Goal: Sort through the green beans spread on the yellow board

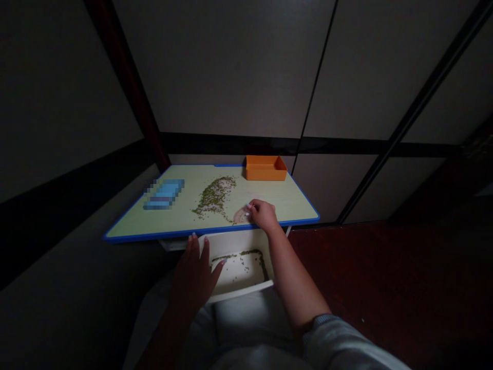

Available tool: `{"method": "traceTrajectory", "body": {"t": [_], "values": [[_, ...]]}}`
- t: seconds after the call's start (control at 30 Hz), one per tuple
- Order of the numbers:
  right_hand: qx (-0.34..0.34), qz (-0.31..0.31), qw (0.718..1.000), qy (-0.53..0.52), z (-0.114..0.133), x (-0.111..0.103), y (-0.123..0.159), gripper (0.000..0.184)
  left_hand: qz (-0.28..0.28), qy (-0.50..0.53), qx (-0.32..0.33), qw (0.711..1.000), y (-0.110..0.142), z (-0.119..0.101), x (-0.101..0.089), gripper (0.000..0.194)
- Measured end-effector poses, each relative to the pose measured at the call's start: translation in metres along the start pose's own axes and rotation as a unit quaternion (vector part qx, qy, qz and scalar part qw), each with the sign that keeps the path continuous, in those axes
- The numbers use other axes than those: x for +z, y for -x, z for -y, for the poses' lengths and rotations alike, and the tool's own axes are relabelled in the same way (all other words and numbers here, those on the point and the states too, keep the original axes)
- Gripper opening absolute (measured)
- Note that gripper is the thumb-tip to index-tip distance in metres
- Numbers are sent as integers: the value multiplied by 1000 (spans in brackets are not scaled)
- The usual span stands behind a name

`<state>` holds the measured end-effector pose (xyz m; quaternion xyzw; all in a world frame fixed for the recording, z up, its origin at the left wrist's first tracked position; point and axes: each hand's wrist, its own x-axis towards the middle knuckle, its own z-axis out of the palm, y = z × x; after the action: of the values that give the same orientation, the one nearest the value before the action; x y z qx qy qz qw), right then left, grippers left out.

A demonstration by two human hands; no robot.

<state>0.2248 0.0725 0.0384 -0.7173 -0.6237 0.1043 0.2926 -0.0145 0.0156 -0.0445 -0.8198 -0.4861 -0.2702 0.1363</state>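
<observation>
My left hand (194, 275) grips the left wall of a white plastic bin (246, 293), thumb inside and fingers along the rim. Small green grains, like mung beans, lie in lines along the bin's floor edges. Over the near edge of the pale green tabletop (154, 223), my right hand (263, 213) is closed, thumb and fingertips pinched together low over the surface. What it holds, if anything, I cannot make out. A pinkish patch (242, 216) shows beside its fingertips. Left of it spreads a loose heap of green grains (213, 195).
An orange open box (265, 173) stands at the table's back right. Toward the left lies a blurred-out blue rectangular object (165, 194). The table has a raised blue edge. Pale panels rise behind it, and dark red floor (370, 277) shows to the right.
</observation>
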Motion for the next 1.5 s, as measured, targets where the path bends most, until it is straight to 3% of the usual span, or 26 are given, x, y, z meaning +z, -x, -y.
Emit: {"method": "traceTrajectory", "body": {"t": [0.6, 1.5], "values": [[1, 25, 1000, 14, 2, -3, 1, 24, -7, -11, 7, 1000, 1, 1, 2, 71], [3, 12, 1000, 15, 2, -3, 2, 26, 3, -4, -4, 1000, 0, 0, -1, 71]]}}
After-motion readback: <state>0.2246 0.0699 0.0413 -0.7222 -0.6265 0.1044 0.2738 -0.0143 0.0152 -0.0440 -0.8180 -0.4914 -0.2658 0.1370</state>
